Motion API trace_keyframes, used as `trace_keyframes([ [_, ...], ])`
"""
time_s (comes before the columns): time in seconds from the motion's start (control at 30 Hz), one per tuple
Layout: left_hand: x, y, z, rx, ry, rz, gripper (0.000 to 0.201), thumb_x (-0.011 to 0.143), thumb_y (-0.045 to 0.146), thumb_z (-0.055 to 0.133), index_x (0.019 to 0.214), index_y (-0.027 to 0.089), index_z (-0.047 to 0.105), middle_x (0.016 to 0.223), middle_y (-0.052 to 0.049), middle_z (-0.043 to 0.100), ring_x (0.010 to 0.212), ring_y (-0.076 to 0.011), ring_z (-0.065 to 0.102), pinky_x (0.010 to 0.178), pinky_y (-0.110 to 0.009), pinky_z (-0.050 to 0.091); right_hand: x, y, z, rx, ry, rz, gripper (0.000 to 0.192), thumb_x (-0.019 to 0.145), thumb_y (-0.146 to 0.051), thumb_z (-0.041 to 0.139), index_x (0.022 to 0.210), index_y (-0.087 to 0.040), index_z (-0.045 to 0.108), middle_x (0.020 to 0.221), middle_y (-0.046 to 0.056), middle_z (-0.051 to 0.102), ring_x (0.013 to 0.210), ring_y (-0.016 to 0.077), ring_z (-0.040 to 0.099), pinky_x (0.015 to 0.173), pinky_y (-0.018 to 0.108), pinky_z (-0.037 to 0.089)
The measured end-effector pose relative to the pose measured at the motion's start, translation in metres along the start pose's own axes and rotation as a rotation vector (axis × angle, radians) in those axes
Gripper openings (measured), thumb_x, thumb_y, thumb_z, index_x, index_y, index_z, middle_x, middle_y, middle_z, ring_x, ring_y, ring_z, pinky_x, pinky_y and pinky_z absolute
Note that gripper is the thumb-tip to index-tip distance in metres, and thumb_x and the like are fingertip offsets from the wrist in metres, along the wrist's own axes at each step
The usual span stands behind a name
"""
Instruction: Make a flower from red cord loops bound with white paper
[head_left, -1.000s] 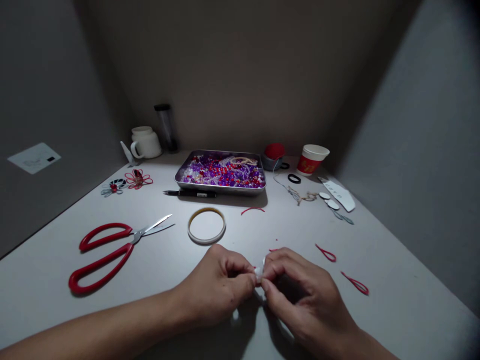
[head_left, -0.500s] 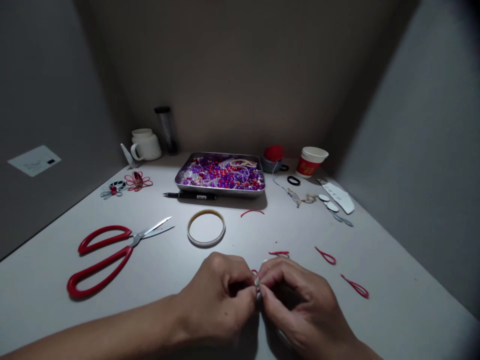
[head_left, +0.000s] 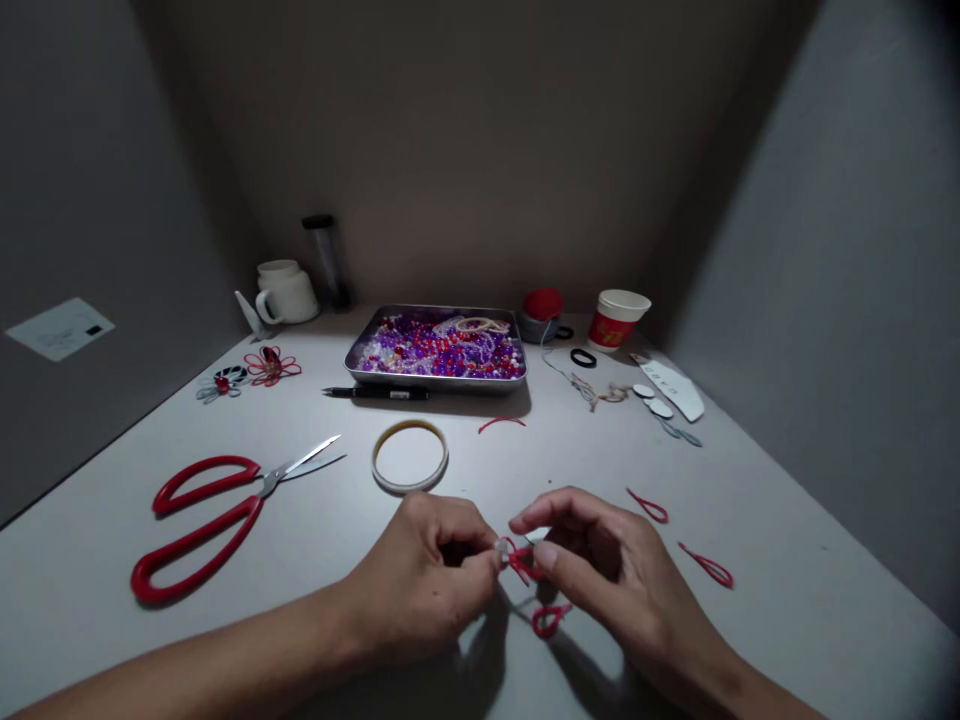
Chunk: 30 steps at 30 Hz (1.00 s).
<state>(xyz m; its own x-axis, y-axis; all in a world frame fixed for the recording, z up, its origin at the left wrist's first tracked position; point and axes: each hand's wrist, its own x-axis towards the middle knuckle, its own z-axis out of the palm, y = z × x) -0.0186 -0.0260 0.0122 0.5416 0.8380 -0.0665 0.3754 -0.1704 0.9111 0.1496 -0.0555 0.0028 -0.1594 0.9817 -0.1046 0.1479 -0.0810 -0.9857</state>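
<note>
My left hand [head_left: 442, 575] is closed in a pinch on a small flower piece of red cord loops [head_left: 517, 562]. A whitish bit [head_left: 501, 548] shows at its fingertips. To the right, my right hand [head_left: 611, 570] has its thumb and index finger apart around the red loops. Its thumb tip is close to the cord; whether they touch is unclear, and its other fingers are partly hidden. Below the hands there is another red cord loop [head_left: 551, 620], with a grey strand running beside it.
Open red-handled scissors [head_left: 262, 485] and a tape roll [head_left: 410, 485] lie left of the hands. Behind are a pen [head_left: 390, 393] and a metal tray [head_left: 435, 382] of beads. Red loops [head_left: 705, 565] lie right; a paper cup [head_left: 615, 325] stands behind.
My right hand has come away from the left fingertips and its thumb and index finger have spread. The red loops now show between the hands, and a loop shows below.
</note>
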Motion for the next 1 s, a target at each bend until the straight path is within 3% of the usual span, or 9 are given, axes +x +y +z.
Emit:
trace_keyframes([
  [0.1, 0.0, -0.001, 0.0, 0.017, 0.008, 0.053, 0.018, 0.068, 0.012, 0.048, 0.054, 0.011, 0.059, 0.054, 0.001, 0.049, 0.05, -0.0083, 0.042, 0.045, -0.02, 0.03, 0.005, -0.004, -0.002, 0.078, -0.133, 0.137, 0.021, 0.07, -0.033, 0.059, 0.075, -0.013, 0.059, 0.057, -0.001, 0.054, 0.047, 0.0119, 0.052, 0.046, 0.026, 0.048],
  [0.3, 0.0, -0.001, 0.001, 0.02, -0.002, 0.079, 0.016, 0.067, 0.012, 0.049, 0.054, 0.011, 0.059, 0.055, 0.0, 0.051, 0.051, -0.0089, 0.045, 0.046, -0.02, 0.031, 0.002, -0.005, 0.001, -0.118, -0.106, 0.128, 0.011, 0.068, -0.023, 0.059, 0.062, -0.013, 0.061, 0.049, 0.0, 0.057, 0.047, 0.0128, 0.054, 0.048, 0.024, 0.043],
  [0.37, 0.0, -0.002, 0.001, -0.023, -0.022, 0.023, 0.015, 0.067, 0.016, 0.051, 0.057, 0.01, 0.06, 0.056, 0.0, 0.051, 0.05, -0.009, 0.044, 0.045, -0.02, 0.031, 0.001, -0.005, 0.001, -0.214, -0.075, 0.031, 0.01, 0.069, -0.02, 0.057, 0.063, -0.014, 0.062, 0.051, 0.001, 0.059, 0.048, 0.0134, 0.055, 0.048, 0.024, 0.043],
  [0.53, 0.001, -0.002, 0.0, -0.228, -0.099, -0.158, 0.017, 0.067, 0.024, 0.053, 0.054, 0.012, 0.054, 0.047, 0.004, 0.044, 0.044, -0.0073, 0.035, 0.043, -0.02, 0.026, -0.002, 0.003, -0.002, -0.419, -0.028, -0.435, 0.01, 0.069, -0.011, 0.055, 0.065, -0.014, 0.065, 0.058, 0.003, 0.063, 0.053, 0.0137, 0.056, 0.052, 0.025, 0.042],
  [0.6, 0.002, -0.001, -0.001, -0.278, -0.121, -0.215, 0.017, 0.065, 0.023, 0.053, 0.051, 0.013, 0.051, 0.043, 0.004, 0.043, 0.043, -0.0065, 0.033, 0.042, -0.02, 0.024, -0.003, 0.006, -0.003, -0.433, -0.021, -0.537, 0.011, 0.07, -0.01, 0.055, 0.067, -0.014, 0.065, 0.06, 0.004, 0.064, 0.055, 0.0142, 0.057, 0.054, 0.026, 0.043],
  [0.67, 0.003, -0.001, -0.001, -0.284, -0.115, -0.235, 0.017, 0.064, 0.023, 0.054, 0.051, 0.013, 0.052, 0.043, 0.005, 0.042, 0.042, -0.0061, 0.031, 0.042, -0.02, 0.023, -0.002, 0.007, -0.003, -0.426, -0.023, -0.496, 0.009, 0.07, -0.011, 0.056, 0.07, -0.014, 0.065, 0.061, 0.004, 0.064, 0.055, 0.0143, 0.057, 0.053, 0.026, 0.044],
  [0.8, 0.002, -0.003, 0.002, -0.234, -0.064, -0.169, 0.021, 0.07, 0.028, 0.053, 0.058, 0.011, 0.056, 0.045, 0.006, 0.038, 0.044, -0.0065, 0.029, 0.042, -0.02, 0.022, -0.002, 0.006, 0.0, -0.323, 0.002, -0.209, 0.015, 0.071, -0.021, 0.06, 0.084, -0.015, 0.065, 0.068, 0.004, 0.065, 0.055, 0.0152, 0.06, 0.051, 0.026, 0.047],
  [1.0, -0.001, -0.003, 0.006, -0.228, -0.042, -0.207, 0.019, 0.068, 0.027, 0.054, 0.059, 0.01, 0.057, 0.047, 0.004, 0.043, 0.046, -0.0078, 0.036, 0.043, -0.02, 0.026, -0.002, -0.001, 0.006, -0.208, 0.022, -0.021, 0.012, 0.072, -0.023, 0.056, 0.062, -0.016, 0.058, 0.049, -0.001, 0.055, 0.043, 0.0115, 0.052, 0.044, 0.023, 0.042],
])
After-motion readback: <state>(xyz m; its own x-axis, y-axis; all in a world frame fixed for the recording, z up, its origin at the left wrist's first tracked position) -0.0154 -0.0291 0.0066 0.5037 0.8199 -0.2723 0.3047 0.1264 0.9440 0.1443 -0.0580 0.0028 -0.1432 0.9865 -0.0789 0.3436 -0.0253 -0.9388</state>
